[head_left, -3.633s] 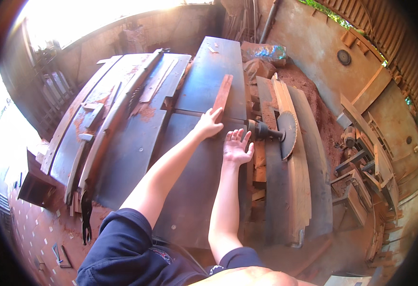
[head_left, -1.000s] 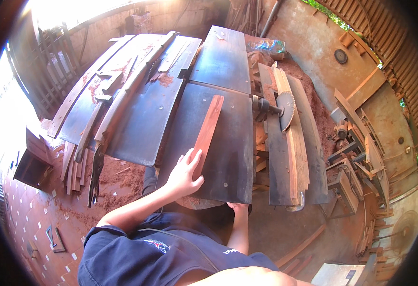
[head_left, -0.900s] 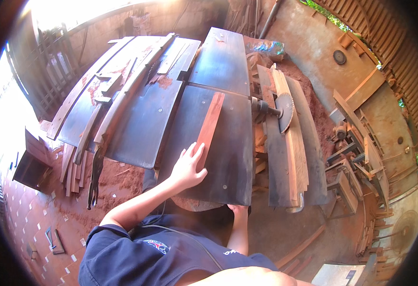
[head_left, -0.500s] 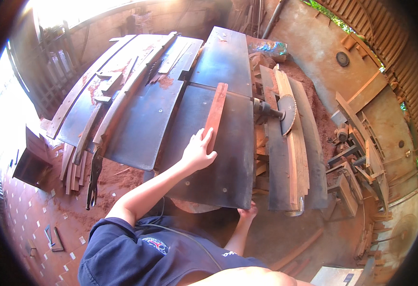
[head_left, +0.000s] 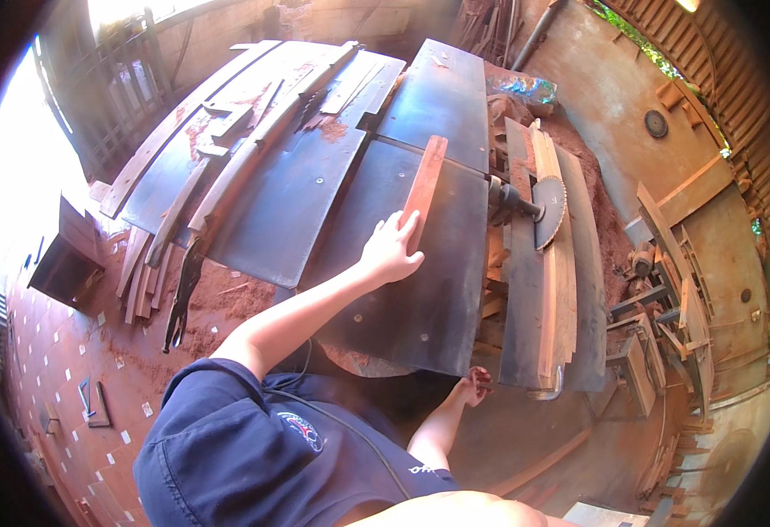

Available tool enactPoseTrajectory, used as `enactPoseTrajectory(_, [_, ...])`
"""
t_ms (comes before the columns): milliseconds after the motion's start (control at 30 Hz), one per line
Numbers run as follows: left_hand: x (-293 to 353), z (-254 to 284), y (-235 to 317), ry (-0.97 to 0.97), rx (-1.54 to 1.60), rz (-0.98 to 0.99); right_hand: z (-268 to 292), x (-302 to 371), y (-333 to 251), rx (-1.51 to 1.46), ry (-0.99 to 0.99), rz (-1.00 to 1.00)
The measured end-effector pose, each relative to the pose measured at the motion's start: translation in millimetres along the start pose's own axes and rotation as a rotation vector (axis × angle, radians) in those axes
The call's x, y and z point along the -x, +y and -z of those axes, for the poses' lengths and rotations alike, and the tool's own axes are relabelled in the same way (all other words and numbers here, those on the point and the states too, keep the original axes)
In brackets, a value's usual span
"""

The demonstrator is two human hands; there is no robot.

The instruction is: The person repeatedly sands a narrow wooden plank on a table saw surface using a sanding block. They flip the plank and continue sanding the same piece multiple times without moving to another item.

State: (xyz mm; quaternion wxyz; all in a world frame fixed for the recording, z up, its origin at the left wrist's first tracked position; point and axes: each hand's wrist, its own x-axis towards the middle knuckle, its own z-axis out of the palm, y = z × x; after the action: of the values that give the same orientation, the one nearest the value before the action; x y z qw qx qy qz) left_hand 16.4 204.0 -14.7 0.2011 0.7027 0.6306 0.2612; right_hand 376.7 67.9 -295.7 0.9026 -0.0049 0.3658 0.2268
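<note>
A reddish-brown wooden strip [head_left: 427,178] lies at a slant on the dark metal machine table [head_left: 442,290]. My left hand [head_left: 391,249] is closed over its near end, fingers forward and thumb out to the right; the strip's underside is hidden. Just beyond the table's near right corner, my right hand [head_left: 474,386] hangs low with loosely bent fingers slightly apart. I see nothing in it. To the right of the table, a round toothed saw blade [head_left: 549,212] stands upright on a shaft [head_left: 514,199].
Pale planks [head_left: 560,299] lie beside the blade. A long wooden bar [head_left: 262,145] and loose strips rest on the left metal table [head_left: 284,211]. Reddish sawdust [head_left: 235,294] covers the floor there. Wood scraps [head_left: 666,316] are heaped along the right wall; a dark wooden box [head_left: 67,255] stands far left.
The whole view has shifted, with the table now further right in it. My right hand has come away from the table's near edge, its fingers loosened. My left hand stays on the strip.
</note>
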Motion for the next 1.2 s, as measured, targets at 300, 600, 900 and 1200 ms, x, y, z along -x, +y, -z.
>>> enactPoseTrajectory(300, [-35,1,-2,-0.014,-0.051,0.039,-18,-1,5,-0.079,-0.066,0.03])
enactPoseTrajectory(600, [-90,-18,-15,0.004,-0.167,0.01,-3,-18,6,0.199,-0.011,-0.124])
enactPoseTrajectory(900, [-119,-19,-14,-0.001,-0.205,0.015,10,-54,12,0.383,-0.08,-0.207])
enactPoseTrajectory(1200, [-188,-32,-23,0.004,-0.22,0.012,14,-69,7,0.394,-0.035,-0.201])
